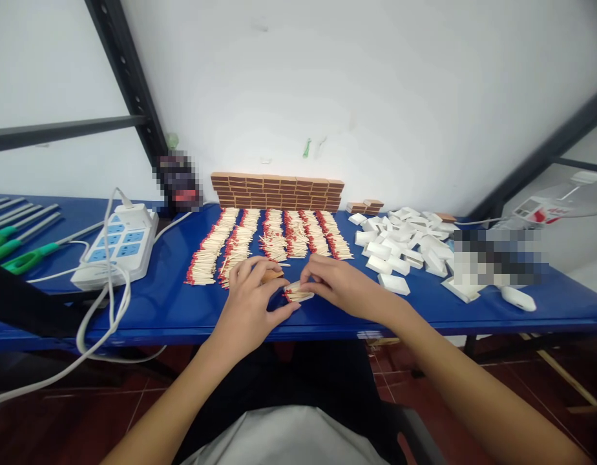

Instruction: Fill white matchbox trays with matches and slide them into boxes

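Observation:
A small white matchbox tray [305,297] with red-tipped matches [293,294] in it lies between my hands near the table's front edge. The thumb and forefinger of my left hand [252,297] close on the tray's left end. Under that hand's other fingers a brown matchbox sleeve [273,276] shows in part. My right hand [335,284] has its fingers pinched at the tray's right end, over the match sticks; the fingertips are partly hidden. Just beyond my hands, matches lie in several long rows [296,236], heads mostly to the left.
Brown matchboxes form a stacked wall [279,194] at the back. To the right is a heap of white trays [405,242], with a plastic bottle [550,200] farther right. A power strip [117,245] with looping cables and green-handled tools [31,258] occupy the left.

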The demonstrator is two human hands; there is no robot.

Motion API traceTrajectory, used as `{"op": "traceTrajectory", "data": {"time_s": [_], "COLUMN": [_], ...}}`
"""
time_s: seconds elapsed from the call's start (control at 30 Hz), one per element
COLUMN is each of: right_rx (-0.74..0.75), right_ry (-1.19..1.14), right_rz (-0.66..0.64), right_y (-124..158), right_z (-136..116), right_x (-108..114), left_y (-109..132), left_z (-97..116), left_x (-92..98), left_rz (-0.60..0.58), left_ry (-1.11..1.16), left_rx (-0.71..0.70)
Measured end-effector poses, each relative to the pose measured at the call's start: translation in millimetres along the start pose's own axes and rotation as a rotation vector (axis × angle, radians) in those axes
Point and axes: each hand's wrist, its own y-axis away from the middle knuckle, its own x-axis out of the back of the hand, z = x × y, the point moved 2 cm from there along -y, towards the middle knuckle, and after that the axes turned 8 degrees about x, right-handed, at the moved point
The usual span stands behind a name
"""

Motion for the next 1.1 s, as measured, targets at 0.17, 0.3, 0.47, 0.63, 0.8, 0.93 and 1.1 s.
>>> {"op": "traceTrajectory", "data": {"time_s": [0.17, 0.3, 0.47, 0.63, 0.8, 0.93, 1.1], "right_rx": [-0.037, -0.151, -0.174, -0.167, -0.166, -0.141, -0.121], "right_ry": [-0.037, 0.023, 0.062, 0.072, 0.075, 0.091, 0.132], "right_rz": [0.151, 0.268, 0.180, 0.165, 0.142, 0.113, 0.125], "right_y": [0, 6, 7, 5, 6, 7, 7], "right_z": [15, 57, 85, 83, 83, 71, 57], "right_x": [12, 28, 25, 22, 22, 21, 20], "left_y": [0, 0, 0, 0, 0, 1, 1], "left_z": [1, 1, 0, 0, 0, 0, 0], "left_x": [0.1, 0.0, -0.6, -0.6, -0.4, -0.6, -0.6], "left_rz": [-0.008, 0.004, 0.005, 0.009, 0.009, 0.016, 0.006], "left_ry": [-0.004, 0.007, 0.008, 0.010, 0.006, 0.008, 0.009], "left_rx": [0.006, -0.002, 0.001, 0.001, -0.003, -0.006, 0.007]}}
